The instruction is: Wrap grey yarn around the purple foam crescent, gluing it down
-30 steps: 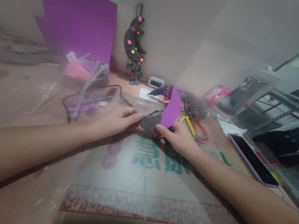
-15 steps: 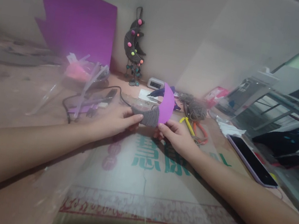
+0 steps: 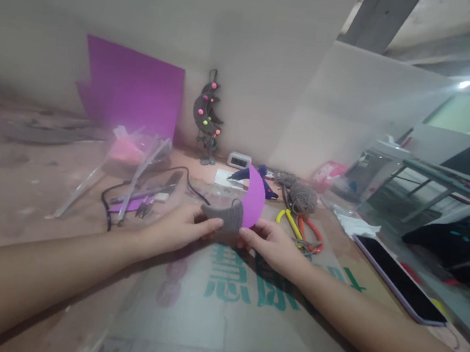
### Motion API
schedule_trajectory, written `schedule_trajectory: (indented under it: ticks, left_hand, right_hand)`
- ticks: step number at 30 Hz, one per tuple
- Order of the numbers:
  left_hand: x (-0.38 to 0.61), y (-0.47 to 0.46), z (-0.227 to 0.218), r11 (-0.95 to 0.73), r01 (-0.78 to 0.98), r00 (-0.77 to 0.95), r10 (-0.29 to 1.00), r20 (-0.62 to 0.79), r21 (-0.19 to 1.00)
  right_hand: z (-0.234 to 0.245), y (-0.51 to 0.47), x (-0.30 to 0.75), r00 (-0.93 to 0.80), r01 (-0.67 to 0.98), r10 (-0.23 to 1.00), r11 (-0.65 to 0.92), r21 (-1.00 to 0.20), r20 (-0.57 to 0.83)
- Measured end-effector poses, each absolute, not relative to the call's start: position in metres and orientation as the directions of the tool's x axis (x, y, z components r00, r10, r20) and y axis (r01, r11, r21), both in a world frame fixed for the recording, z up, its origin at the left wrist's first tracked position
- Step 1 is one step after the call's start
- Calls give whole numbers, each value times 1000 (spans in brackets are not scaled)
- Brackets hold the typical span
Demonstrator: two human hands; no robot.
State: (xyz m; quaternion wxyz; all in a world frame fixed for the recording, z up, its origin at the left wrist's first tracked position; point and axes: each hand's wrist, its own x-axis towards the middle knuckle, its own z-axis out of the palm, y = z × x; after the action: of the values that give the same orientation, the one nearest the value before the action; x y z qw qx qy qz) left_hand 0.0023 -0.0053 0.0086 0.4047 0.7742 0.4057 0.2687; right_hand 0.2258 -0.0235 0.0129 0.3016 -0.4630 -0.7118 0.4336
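Between both hands, above the printed board, is a purple crescent with its left part wrapped in grey yarn. My left hand pinches the wrapped part, thumb on the near face and fingers behind. My right hand is closed at the crescent's lower edge, its thumb near where the yarn wrapping ends and bare purple begins. The fingertips behind the crescent are partly hidden. Beyond it lies a blue glue gun, partly covered by the crescent's tip.
A decorated crescent hanging and a purple sheet stand against the wall. A grey yarn ball, pliers with yellow and orange handles and a phone are at right. Clear glue sticks and a black cable lie left.
The camera view has tilted up, so the scene and both hands sit lower in the picture. Both hands keep their hold on the crescent, with little other change.
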Motion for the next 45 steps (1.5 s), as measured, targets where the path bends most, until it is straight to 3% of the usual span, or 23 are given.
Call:
schedule_trajectory:
  ticks: [10, 16, 22, 35, 45]
  left_hand:
    - [5, -5, 6, -283, 419, 484, 874, 52, 863]
    - [10, -9, 8, -258, 415, 420, 905, 68, 873]
    - [10, -8, 5, -275, 438, 430, 900, 69, 856]
    - [9, -7, 3, -309, 472, 451, 889, 74, 826]
    - [7, -9, 5, -346, 476, 487, 869, 85, 808]
  right_hand:
    - [13, -24, 225, -392, 466, 918, 259, -846, 65]
    - [13, -28, 225, -407, 519, 899, 373, -769, 162]
    - [10, -24, 224, -370, 461, 922, 290, -839, 115]
    - [7, -20, 228, -411, 471, 903, 329, -818, 127]
    - [13, -24, 227, -369, 491, 927, 253, -834, 64]
